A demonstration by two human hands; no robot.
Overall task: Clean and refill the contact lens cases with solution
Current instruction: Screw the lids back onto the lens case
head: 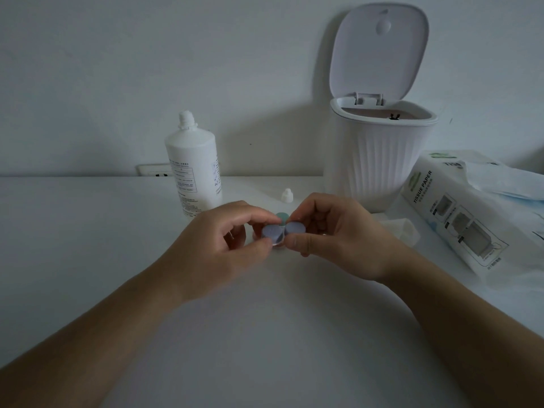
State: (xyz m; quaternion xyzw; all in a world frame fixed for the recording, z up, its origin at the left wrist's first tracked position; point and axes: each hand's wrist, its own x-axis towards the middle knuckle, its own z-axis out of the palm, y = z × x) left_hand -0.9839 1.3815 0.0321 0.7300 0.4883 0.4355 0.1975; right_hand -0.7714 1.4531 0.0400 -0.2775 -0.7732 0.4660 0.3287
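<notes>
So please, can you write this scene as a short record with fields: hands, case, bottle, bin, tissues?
left hand: left hand pinches the purple-lidded lens case at its left lid
right hand: right hand pinches the right lid
other case: green lid shows just behind; details hidden
bottle: solution bottle upright, uncapped; small white cap on the table
bin: white bin, lid raised
tissues: tissue paper pack lying at right

My left hand (pixel 226 240) sits at nine o'clock of centre, my right hand (pixel 329 234) at three o'clock, knuckles up. Fingers and thumbs of both curl inward, pinching toward each other. Both bare forearms run in from the lower corners.
</notes>
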